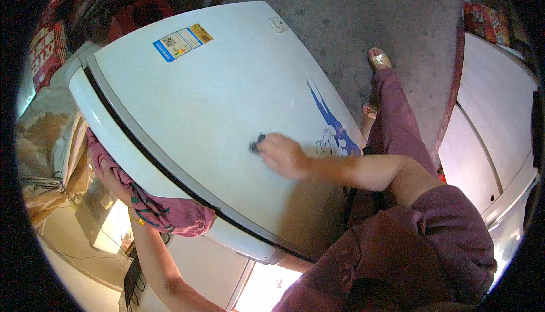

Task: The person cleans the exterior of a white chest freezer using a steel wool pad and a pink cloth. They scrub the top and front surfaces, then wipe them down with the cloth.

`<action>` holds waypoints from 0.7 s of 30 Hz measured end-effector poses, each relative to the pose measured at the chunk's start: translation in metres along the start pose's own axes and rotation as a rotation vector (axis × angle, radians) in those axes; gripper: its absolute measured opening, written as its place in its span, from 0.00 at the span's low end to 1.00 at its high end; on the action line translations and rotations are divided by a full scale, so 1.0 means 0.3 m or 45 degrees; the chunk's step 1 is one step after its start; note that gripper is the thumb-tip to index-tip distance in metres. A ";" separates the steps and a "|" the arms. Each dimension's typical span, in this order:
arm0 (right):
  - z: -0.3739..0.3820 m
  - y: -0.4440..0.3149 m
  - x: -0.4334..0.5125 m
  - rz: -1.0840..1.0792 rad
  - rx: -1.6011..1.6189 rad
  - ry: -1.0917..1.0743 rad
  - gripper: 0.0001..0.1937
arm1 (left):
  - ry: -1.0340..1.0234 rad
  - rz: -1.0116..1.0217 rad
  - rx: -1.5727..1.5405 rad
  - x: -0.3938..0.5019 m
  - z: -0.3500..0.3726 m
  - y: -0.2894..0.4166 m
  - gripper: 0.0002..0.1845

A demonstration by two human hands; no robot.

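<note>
A white appliance panel, apparently a chest freezer lid, spans the middle of the view. My right hand, blurred, is over it with a small dark object in its fingers; what that is I cannot tell. At the panel's left side my left hand grips a pink cloth with a dark green pattern. The cloth lies along the outer white rim, and part of my left hand is hidden in its folds. A dark gap strip runs between rim and panel.
On the panel are a printed label, a lock and a blue castle decal. Grey concrete floor lies beyond. A second white appliance stands right. Brown sacking and a red printed bag are left.
</note>
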State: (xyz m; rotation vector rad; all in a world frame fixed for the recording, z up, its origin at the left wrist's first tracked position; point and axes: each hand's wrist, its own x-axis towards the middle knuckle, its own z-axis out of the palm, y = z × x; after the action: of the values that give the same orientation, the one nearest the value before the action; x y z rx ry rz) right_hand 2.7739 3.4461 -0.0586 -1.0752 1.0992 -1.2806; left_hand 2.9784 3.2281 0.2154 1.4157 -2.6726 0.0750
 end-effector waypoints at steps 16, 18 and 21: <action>-0.032 0.258 0.007 0.543 -0.474 -0.006 0.06 | 0.201 -0.675 -0.280 -0.046 -0.011 -0.075 0.31; -0.013 0.178 0.013 0.299 -0.276 -0.060 0.05 | 0.165 -0.639 -0.302 -0.029 -0.010 -0.078 0.32; 0.009 0.036 0.005 0.099 -0.101 -0.221 0.05 | 0.096 -0.564 -0.422 0.002 0.006 -0.037 0.33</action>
State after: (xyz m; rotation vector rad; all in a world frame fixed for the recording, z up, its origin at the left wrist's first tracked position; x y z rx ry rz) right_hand 2.7784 3.4447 -0.0688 -1.1689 1.0565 -1.0689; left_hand 2.9872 3.2213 0.2137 1.7941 -2.1230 -0.3291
